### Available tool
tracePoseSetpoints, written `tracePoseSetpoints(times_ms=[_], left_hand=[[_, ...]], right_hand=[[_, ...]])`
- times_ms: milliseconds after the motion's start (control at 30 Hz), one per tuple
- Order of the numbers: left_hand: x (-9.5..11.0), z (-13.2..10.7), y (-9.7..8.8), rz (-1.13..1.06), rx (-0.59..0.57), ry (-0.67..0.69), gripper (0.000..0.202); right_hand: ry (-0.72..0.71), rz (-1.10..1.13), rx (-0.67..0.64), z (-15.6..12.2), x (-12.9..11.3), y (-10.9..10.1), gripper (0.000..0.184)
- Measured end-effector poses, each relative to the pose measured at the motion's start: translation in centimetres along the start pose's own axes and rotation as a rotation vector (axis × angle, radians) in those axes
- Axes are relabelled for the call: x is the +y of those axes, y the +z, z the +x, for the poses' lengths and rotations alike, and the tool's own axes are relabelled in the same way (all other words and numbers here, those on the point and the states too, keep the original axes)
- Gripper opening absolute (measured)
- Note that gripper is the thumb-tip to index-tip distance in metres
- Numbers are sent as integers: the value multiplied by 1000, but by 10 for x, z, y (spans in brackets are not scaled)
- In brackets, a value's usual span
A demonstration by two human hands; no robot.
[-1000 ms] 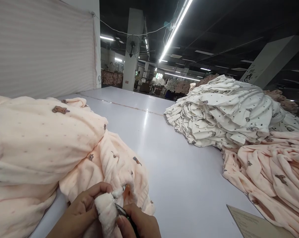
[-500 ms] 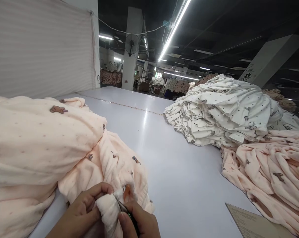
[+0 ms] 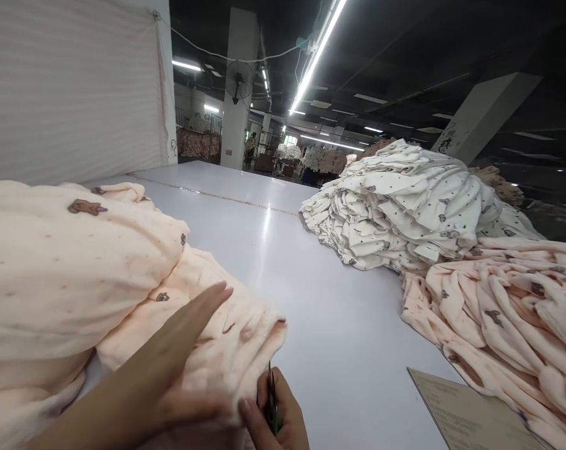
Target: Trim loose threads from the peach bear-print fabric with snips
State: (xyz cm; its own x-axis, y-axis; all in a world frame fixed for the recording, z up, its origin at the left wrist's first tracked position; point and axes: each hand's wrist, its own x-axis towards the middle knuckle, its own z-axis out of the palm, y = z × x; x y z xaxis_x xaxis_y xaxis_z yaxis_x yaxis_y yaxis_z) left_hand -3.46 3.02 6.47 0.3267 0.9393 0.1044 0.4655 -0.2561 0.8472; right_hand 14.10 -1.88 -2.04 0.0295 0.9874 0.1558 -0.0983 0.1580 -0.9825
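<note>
A pale pink plush garment with small brown printed figures lies in front of me, spilling from a larger bundle of the same cloth on the left. Over it my left hand is spread, fingers apart and thumb smeared by motion, touching or just above the cloth. My right hand is closed around thread snips with a dark, partly green handle. Their narrow metal blades point up beside the garment's right edge. Most of the handle is hidden by the fingers.
On the right, a tall heap of white printed cloth stands behind a pink printed pile. A beige printed card lies at the front right. The table is smooth and pale. A light curtain hangs at left.
My left hand has let go of the pinched cloth edge and opened out. The snips have moved right, away from that edge, now pointing upward. The garment lies flatter.
</note>
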Motion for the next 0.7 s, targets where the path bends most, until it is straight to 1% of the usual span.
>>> tracePoseSetpoints(times_ms=[33,67,100,167,200,233,300,367,433,500,600,700], left_hand=[[-3,-6,5,-11,27,-24,96],[-6,-10,10,-39,36,-55,87],[-7,-12,14,-79,38,-85,70],[-9,-11,19,-188,-3,-139,32],[-11,-8,19,-240,-37,-158,19],[-12,-5,17,-275,-54,-173,17],[-17,2,11,-332,-50,-206,26],[-23,7,5,-389,-33,-259,33],[-28,8,1,-440,-24,-309,37],[-31,8,-1,-498,-30,-344,41],[-32,6,-2,-597,-59,-355,43],[-32,5,-3,-674,-78,-348,42]], right_hand=[[-9,70,-28,4,-10,3,44],[-17,114,-60,8,-19,6,42],[-24,136,-86,12,-26,9,40],[-38,119,-104,19,-35,13,34],[-50,83,-90,21,-37,13,29],[-63,43,-61,24,-37,13,24],[-75,-24,6,26,-35,8,20],[-67,-72,40,26,-30,1,22],[-74,-146,19,23,-22,-4,27],[-123,-274,-31,19,-12,-5,30],[-180,-485,-99,13,3,0,30],[-190,-643,-129,12,12,6,35]])
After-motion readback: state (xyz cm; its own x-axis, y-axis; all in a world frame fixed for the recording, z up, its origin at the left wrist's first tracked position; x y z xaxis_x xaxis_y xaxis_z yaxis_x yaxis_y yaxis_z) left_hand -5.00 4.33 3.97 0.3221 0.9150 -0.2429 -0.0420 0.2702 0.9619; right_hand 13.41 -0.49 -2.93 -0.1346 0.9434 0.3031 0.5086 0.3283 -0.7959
